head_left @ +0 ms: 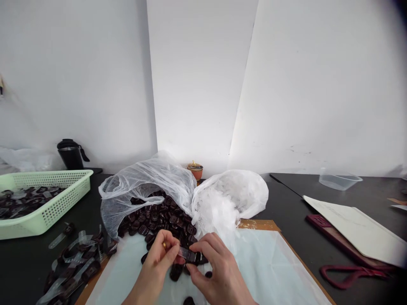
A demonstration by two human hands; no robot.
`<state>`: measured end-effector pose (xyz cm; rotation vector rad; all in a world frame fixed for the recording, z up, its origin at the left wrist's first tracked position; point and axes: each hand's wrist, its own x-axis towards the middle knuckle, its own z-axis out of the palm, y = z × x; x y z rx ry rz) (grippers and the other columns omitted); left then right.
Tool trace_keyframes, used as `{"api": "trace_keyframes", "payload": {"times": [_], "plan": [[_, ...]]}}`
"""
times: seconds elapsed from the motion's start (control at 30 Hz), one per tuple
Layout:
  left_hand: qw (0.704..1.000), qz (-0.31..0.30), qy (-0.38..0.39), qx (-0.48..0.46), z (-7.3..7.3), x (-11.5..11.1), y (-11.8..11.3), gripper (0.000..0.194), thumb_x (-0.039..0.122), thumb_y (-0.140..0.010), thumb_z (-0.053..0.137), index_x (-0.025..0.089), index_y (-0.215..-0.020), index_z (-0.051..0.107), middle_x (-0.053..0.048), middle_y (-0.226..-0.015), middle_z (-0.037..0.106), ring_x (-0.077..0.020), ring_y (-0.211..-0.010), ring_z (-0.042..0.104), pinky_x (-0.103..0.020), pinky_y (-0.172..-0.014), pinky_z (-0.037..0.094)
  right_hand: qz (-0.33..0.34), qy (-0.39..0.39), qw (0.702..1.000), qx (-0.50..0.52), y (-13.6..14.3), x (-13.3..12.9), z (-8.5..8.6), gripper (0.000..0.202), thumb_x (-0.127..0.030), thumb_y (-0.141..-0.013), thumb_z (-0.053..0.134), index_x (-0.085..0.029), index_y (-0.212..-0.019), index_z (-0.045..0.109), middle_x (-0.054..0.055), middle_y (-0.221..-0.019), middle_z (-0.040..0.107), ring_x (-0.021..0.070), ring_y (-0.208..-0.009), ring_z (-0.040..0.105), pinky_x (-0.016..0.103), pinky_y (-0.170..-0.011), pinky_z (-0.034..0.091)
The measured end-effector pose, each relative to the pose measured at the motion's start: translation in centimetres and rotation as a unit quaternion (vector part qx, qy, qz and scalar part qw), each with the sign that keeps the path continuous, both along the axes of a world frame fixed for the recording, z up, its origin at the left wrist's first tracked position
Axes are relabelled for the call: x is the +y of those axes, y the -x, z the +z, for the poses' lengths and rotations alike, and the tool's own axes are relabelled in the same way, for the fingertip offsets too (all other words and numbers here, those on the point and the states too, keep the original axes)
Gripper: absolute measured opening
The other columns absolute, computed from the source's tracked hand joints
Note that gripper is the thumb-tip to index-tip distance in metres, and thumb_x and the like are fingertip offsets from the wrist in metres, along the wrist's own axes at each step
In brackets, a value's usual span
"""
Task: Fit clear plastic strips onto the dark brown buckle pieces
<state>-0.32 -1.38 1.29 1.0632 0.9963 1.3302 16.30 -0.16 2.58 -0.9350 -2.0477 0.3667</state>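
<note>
In front of me my left hand (161, 250) is closed, pinching the end of a clear plastic strip (182, 253). My right hand (218, 262) grips a small glossy dark brown buckle (191, 256) between thumb and fingers. Strip and buckle meet between the two hands; how deep the strip sits is hidden. Just beyond, a heap of the same dark buckles (159, 216) spills from a thin clear plastic bag (149, 173). Right of that heap, a white bag (254, 190) lies open with many clear strips (219, 207) spilling out.
Buckles with strips attached (79, 262) lie piled at left, beside a pale green basket (66, 207) of similar pieces. A pale-covered board (270, 262) lies under my hands. Rightward are red-handled scissors (343, 275), a paper pad (356, 228) and a clear tub (338, 180). A black cup (70, 156) stands behind.
</note>
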Motion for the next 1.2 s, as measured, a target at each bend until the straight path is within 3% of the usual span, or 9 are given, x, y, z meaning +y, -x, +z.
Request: {"api": "trace_keyframes", "payload": {"times": [0.23,0.37,0.5,0.6,0.7,0.87,0.97,1.07,1.2], "plan": [[0.996,0.043,0.035,-0.065,1.0,-0.3,0.0,0.02,0.035,-0.08,0.071,0.023,-0.078,0.056,0.005,-0.074,0.055,-0.0154,-0.072,0.054,-0.029,-0.072,0.048,-0.012,-0.018,1.0,-0.003,-0.1,0.0,0.4,0.028,-0.003,-0.069,0.061,-0.019,-0.092,0.062,0.007,-0.084,0.064,0.0242,-0.081,0.06,0.035,-0.067,0.051],[0.997,-0.026,0.043,-0.058,1.1,-0.7,-0.6,0.032,0.05,-0.078,0.069,0.021,-0.089,0.064,0.001,-0.076,0.06,-0.0181,-0.074,0.057,-0.031,-0.067,0.051,-0.004,0.011,1.0,0.018,-0.2,-0.3,0.6,0.025,-0.004,-0.073,0.063,-0.019,-0.093,0.066,0.007,-0.086,0.064,0.0236,-0.082,0.061,0.035,-0.07,0.051],[0.997,-0.06,0.038,0.011,1.1,-0.5,-0.9,0.027,0.042,-0.076,0.075,0.016,-0.08,0.07,0.002,-0.061,0.061,-0.0123,-0.056,0.055,-0.023,-0.055,0.046,0.045,0.102,0.992,0.064,-0.7,-0.1,1.3,0.021,-0.014,-0.078,0.069,-0.022,-0.098,0.069,0.005,-0.093,0.067,0.0205,-0.085,0.063,0.03,-0.075,0.052],[0.993,0.052,0.059,-0.088,1.8,0.3,0.7,0.018,0.029,-0.079,0.074,0.012,-0.081,0.07,-0.005,-0.063,0.07,-0.0162,-0.058,0.062,-0.023,-0.051,0.049,0.023,0.163,0.98,0.109,-2.4,1.0,2.3,0.014,-0.024,-0.082,0.068,-0.022,-0.095,0.07,0.004,-0.095,0.07,0.0192,-0.083,0.064,0.029,-0.076,0.051],[0.953,0.209,0.015,-0.219,3.1,1.6,4.5,0.009,0.015,-0.086,0.062,0.012,-0.078,0.067,-0.005,-0.069,0.071,-0.0126,-0.059,0.063,-0.019,-0.052,0.054,-0.052,0.216,0.973,0.062,-4.8,2.4,2.9,0.012,-0.025,-0.086,0.059,-0.021,-0.082,0.07,0.002,-0.079,0.071,0.0189,-0.074,0.064,0.028,-0.067,0.049],[0.898,0.312,-0.032,-0.309,4.5,2.8,9.7,0.046,0.035,-0.101,0.025,0.016,-0.073,0.057,0.001,-0.064,0.061,-0.0057,-0.052,0.055,-0.012,-0.049,0.052,-0.09,0.221,0.955,-0.174,-6.7,3.1,2.1,0.032,0.001,-0.074,0.053,-0.022,-0.084,0.073,0.002,-0.079,0.069,0.0179,-0.071,0.063,0.027,-0.061,0.041],[0.922,0.265,0.006,-0.282,3.8,2.6,8.1,0.027,0.016,-0.095,0.044,0.016,-0.074,0.059,0.001,-0.066,0.062,-0.0059,-0.054,0.057,-0.011,-0.047,0.049,-0.072,0.194,0.938,-0.278,-6.2,2.6,1.3,0.049,0.01,-0.064,0.05,-0.025,-0.087,0.075,0.003,-0.089,0.068,0.0177,-0.072,0.063,0.026,-0.058,0.034],[0.964,0.158,0.052,-0.205,2.8,1.7,4.3,0.006,0.011,-0.083,0.064,0.012,-0.079,0.068,-0.004,-0.072,0.067,-0.0111,-0.058,0.059,-0.017,-0.047,0.049,-0.057,0.179,0.943,-0.275,-5.4,2.4,0.9,0.035,0.003,-0.07,0.056,-0.024,-0.08,0.076,0.004,-0.087,0.066,0.017,-0.069,0.061,0.027,-0.057,0.032],[0.999,-0.008,0.051,0.01,1.4,0.3,0.4,0.01,0.024,-0.08,0.071,0.014,-0.08,0.07,-0.005,-0.076,0.069,-0.0143,-0.064,0.058,-0.02,-0.051,0.046,-0.009,0.238,0.969,-0.064,-4.6,2.5,1.6,0.015,-0.014,-0.08,0.062,-0.022,-0.074,0.073,0.002,-0.083,0.064,0.0152,-0.068,0.058,0.026,-0.059,0.039]]}}
